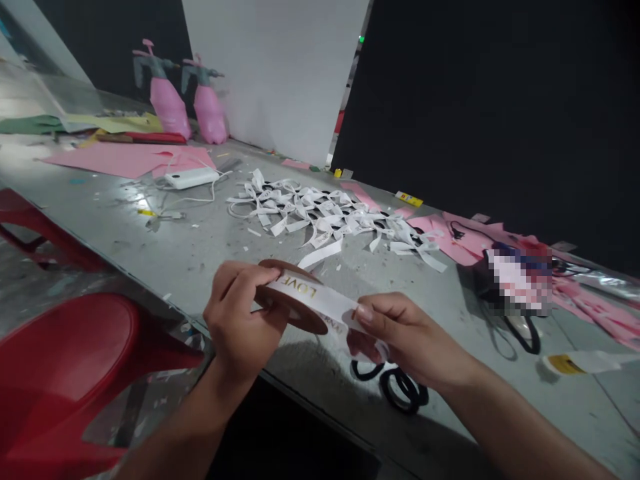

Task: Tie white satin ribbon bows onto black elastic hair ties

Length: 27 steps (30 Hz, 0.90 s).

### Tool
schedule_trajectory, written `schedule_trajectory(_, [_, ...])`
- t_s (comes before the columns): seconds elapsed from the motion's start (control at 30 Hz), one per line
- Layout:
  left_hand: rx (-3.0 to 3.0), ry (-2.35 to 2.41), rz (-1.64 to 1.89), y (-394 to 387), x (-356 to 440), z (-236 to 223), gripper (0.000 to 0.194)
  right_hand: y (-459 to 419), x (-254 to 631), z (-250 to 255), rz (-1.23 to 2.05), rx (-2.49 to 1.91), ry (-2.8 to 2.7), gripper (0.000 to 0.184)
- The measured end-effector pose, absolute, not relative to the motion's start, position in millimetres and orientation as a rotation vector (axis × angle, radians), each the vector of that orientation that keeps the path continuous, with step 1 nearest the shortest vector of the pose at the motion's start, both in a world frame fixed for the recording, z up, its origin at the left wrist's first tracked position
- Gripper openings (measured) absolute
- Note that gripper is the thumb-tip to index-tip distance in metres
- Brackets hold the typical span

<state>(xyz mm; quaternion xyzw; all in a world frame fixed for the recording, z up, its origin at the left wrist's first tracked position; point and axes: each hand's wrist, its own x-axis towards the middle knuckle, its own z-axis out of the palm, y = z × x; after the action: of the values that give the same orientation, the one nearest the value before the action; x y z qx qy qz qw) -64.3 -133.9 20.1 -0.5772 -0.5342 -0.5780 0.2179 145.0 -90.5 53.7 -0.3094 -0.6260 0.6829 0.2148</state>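
Observation:
My left hand (240,323) is closed round a brown spool of white ribbon (295,303) printed with gold letters reading LOVE, held just above the near edge of the grey table (190,247). My right hand (400,333) pinches the loose end of the ribbon (333,307), pulled out to the right of the spool. Black-handled scissors (395,387) lie on the table right under my right hand. A heap of cut white ribbon pieces (330,213) lies further back on the table.
A white power bank (193,177) with cable lies at the left. Pink paper sheets (125,160) and two pink spray bottles (170,100) stand behind. More pink scraps (590,293), a second pair of scissors (525,333) and a blurred item are at the right. A red chair (65,373) is at the lower left.

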Motion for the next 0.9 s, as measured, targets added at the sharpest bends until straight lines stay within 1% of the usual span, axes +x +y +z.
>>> schedule_trajectory(0.1, [-1.614, -1.529, -1.711, -123, -68, 26, 0.022, -97, 140, 61, 1.922, -0.952, -1.751, 0.049])
schedule_trajectory(0.2, [-1.705, -1.566, -1.834, -112, -68, 22, 0.024, -103, 140, 61, 1.759, -1.058, -1.76, 0.052])
schedule_trajectory(0.27, [-1.796, -1.665, -1.963, -107, -65, 12, 0.027, -104, 141, 52, 1.673, -1.113, -1.717, 0.053])
schedule_trajectory(0.37, [-1.845, -1.892, -2.087, -104, -58, -8, 0.029, -103, 142, 26, 1.648, -1.132, -1.646, 0.052])
schedule_trajectory(0.43, [-1.828, -1.988, -2.053, -103, -55, -20, 0.029, -101, 140, 8, 1.644, -1.144, -1.614, 0.051])
schedule_trajectory(0.57, [-1.814, -2.051, -1.883, -102, -58, -30, 0.031, -101, 130, -12, 1.489, -1.088, -1.698, 0.05])
schedule_trajectory(0.7, [-1.961, -2.12, -1.733, -107, -67, -29, 0.035, -105, 125, -12, 1.397, -0.968, -1.781, 0.047])
schedule_trajectory(0.8, [-2.102, -2.231, -1.696, -115, -73, -24, 0.039, -109, 126, -11, 1.403, -0.965, -1.794, 0.046])
schedule_trajectory(0.9, [-2.305, -2.213, -1.533, -122, -86, -20, 0.052, -110, 127, -13, 1.459, -1.035, -1.721, 0.047])
